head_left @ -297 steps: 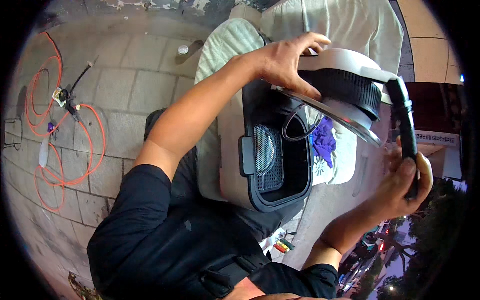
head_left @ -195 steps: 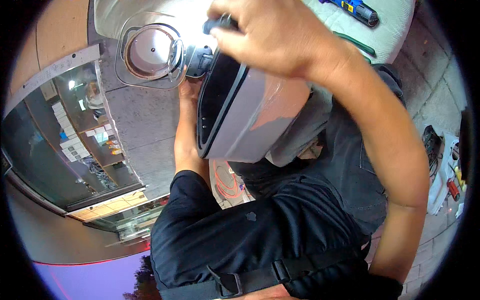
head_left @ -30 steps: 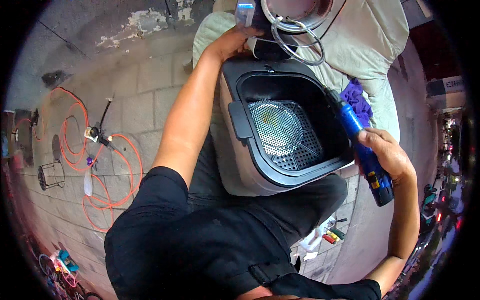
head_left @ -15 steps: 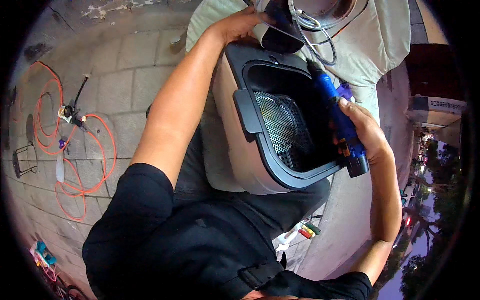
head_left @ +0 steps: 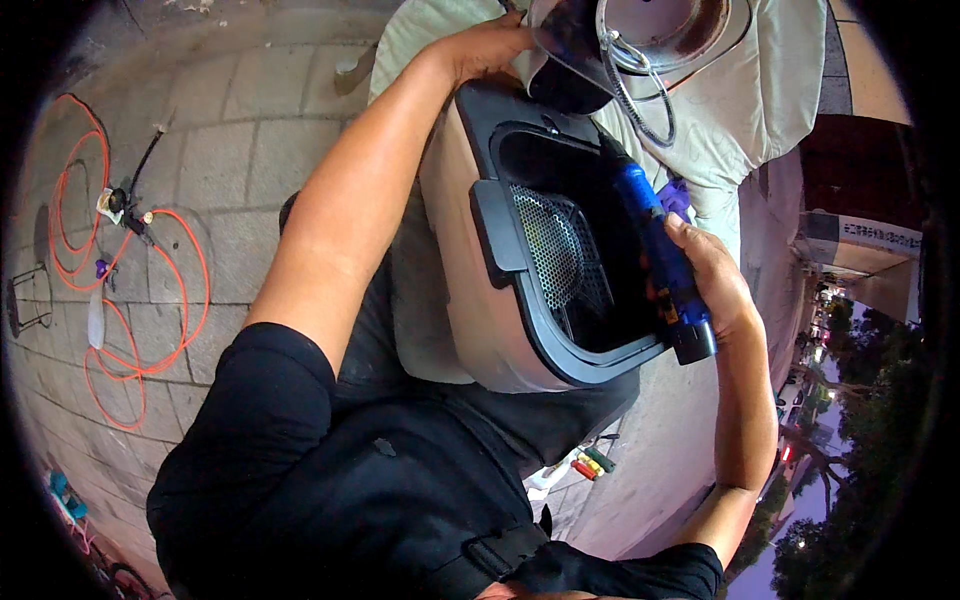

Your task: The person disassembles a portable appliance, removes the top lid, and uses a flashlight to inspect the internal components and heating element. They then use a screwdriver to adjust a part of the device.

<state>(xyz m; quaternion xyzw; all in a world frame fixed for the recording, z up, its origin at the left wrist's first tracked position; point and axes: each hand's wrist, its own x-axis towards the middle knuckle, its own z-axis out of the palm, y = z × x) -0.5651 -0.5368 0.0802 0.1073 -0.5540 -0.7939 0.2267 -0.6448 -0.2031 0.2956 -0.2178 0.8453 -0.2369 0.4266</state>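
A white box-shaped appliance casing (head_left: 465,310) with a black rim and a dark cavity sits tilted across my lap. Inside it shows a perforated silver metal plate (head_left: 550,245). My right hand (head_left: 705,270) is wrapped round a blue and black power screwdriver (head_left: 655,245), which lies along the casing's right side with its narrow end toward the far rim. At the far left corner my left hand (head_left: 485,48) grips the edge of a dark glossy curved part (head_left: 562,75); some of its fingertips are hidden there.
Beyond the casing, a round metal part (head_left: 665,35) with a braided cable (head_left: 625,85) rests on a pale cloth (head_left: 770,90). An orange hose (head_left: 205,290) lies coiled on the paving at left. Screwdriver handles (head_left: 592,463) lie below the casing.
The power screwdriver and my right hand have shifted slightly left and down, and the tool's narrow end sits closer to the casing's far rim. My left hand keeps its place.
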